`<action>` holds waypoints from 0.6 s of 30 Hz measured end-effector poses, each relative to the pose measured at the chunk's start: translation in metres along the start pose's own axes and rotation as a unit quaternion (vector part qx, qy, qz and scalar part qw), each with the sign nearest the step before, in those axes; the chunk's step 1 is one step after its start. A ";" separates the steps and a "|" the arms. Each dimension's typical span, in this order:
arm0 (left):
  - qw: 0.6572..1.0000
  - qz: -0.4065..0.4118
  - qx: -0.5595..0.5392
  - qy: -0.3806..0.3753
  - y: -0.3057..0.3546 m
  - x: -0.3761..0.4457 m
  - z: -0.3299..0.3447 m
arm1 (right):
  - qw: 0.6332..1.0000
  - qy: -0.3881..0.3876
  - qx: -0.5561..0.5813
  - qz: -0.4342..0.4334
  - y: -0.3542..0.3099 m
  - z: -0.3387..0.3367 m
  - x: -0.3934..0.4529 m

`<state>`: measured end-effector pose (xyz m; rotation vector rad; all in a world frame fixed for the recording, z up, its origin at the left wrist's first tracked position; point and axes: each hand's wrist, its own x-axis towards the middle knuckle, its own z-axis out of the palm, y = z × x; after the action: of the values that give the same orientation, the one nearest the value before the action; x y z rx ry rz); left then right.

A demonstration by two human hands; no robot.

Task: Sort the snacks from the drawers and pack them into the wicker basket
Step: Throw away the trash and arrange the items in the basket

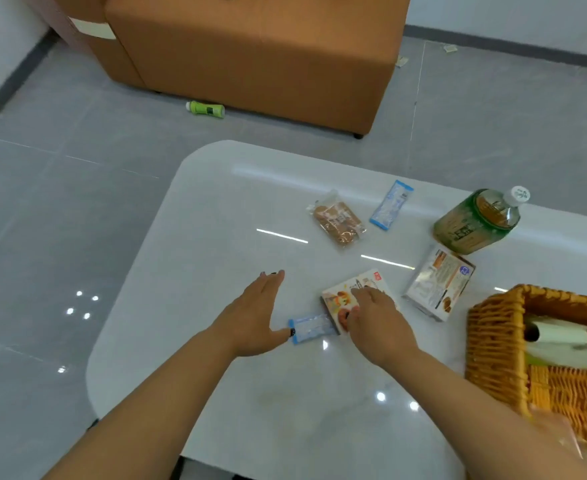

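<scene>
On the white table [250,209] my right hand [375,320] grips a small box with a cartoon picture [340,296]; fingers curl over its top and the thumb sits at its near side. My left hand [254,317] lies flat with straight fingers, its thumb touching the end of a blue-and-white packet [311,329] beside the box. Farther back lie a clear bag of brown biscuits [337,220], a second blue packet [390,205] and a white snack box [439,282]. The wicker basket [493,341] stands at the right edge with pale wrapped items inside.
A green tea bottle [475,221] stands behind the white snack box. An orange sofa [257,57] fills the far side of the grey tiled floor, with a green bottle [205,109] lying at its foot. A crinkled clear wrapper shows at the bottom right.
</scene>
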<state>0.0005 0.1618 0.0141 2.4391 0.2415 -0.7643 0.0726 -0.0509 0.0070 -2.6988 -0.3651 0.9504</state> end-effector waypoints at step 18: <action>0.999 -0.045 -0.025 0.016 -0.077 -0.164 -0.105 | 0.986 -0.030 -0.116 -0.119 -0.166 -0.014 -0.113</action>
<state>-0.1100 0.2845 0.1436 2.4076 0.3801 -0.7487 -0.0288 0.0663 0.1355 -2.7490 -0.8389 0.9727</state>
